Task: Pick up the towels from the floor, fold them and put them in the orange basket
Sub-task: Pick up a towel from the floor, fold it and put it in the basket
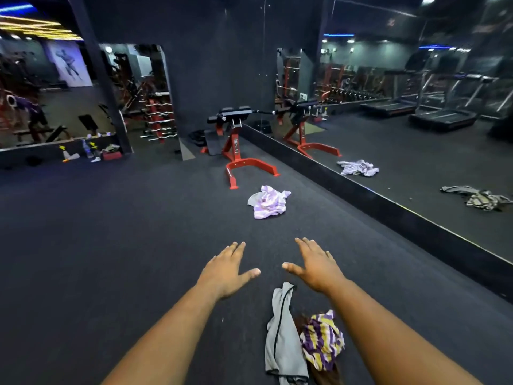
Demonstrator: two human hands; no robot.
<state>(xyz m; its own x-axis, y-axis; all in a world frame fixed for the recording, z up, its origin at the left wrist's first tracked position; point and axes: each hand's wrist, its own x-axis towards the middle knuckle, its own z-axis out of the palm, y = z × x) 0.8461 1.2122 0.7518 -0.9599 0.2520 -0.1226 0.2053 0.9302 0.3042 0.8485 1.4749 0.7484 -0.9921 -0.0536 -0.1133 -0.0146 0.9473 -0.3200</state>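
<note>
1. Dark rubber gym floor (111, 245) fills most of the frame, with a long wall mirror (416, 162) running along the right side and a smaller mirror at upper left.
2. My left hand (227, 270) reaches forward at centre frame, palm down, fingers straight and thumb spread, holding nothing.
3. My right hand (315, 266) is stretched out just beside it, also flat and released, thumb pointing toward the left one; the two are apart.
4. Below my right wrist, at bottom centre, a grey towel (283, 337) with a dark stripe lies crumpled on the floor.
5. Touching its right edge is a purple, yellow and white striped towel (322, 340), bunched up, partly under my right forearm.
6. Farther ahead, above my hands in the frame, a lilac and white towel (268, 202) lies in a heap, well apart from the other two.
7. Behind it at upper centre stands a red-framed hyperextension bench (236, 140) with black pads.
8. Spray bottles (88, 150) sit near the base of the upper-left mirror.
9. Treadmills show in the reflection at upper right.
</note>
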